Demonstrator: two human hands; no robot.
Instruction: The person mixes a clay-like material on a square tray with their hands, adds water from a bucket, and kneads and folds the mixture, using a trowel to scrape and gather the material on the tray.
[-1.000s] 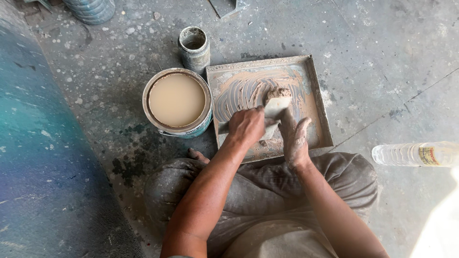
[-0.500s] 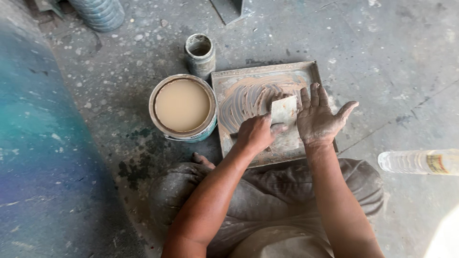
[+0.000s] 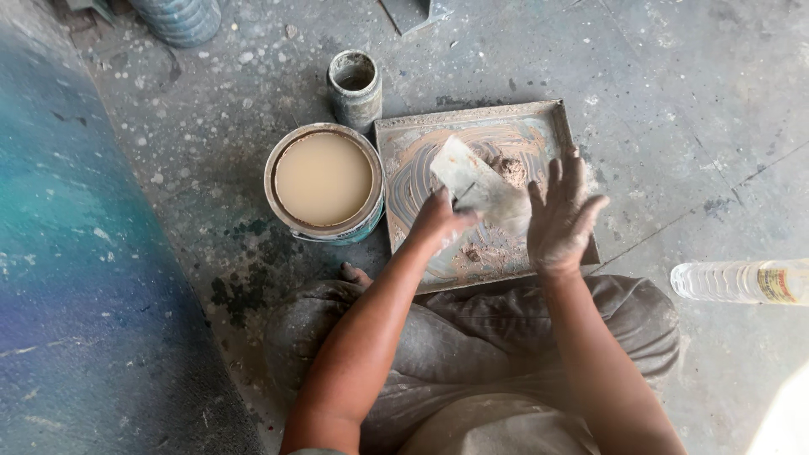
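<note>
Grey putty coats both hands of a person seated cross-legged on a speckled concrete floor [image 3: 674,101]. Left hand [image 3: 442,223]: closed around the handle end of a broad flat scraper [image 3: 472,181], whose blade is raised and tilted over the tray. Right hand [image 3: 563,215]: open, fingers spread and caked with paste, held just beside the blade's lower edge and gripping nothing. Square metal tray [image 3: 404,135]: lies on the floor in front of the knees, its surface smeared in curved strokes of grey and tan, with a small lump of brownish putty [image 3: 508,168] near the blade and another clump [image 3: 472,253] toward the near edge. Paint tin [image 3: 324,181]: open, filled with smooth beige liquid, standing touching or just beside the tray's left rim. Small dirty jar [image 3: 355,84]: upright beyond the tin. Clear plastic bottle [image 3: 742,281]: lying on its side, well apart to the right. The step in hand appears to be mixing and gathering putty on the tray, with the blade lifted between strokes. A next stroke would probably call for lowering the blade flat onto the tray and drawing the scattered clumps together, the open palm steadying or wiping the blade.
</note>
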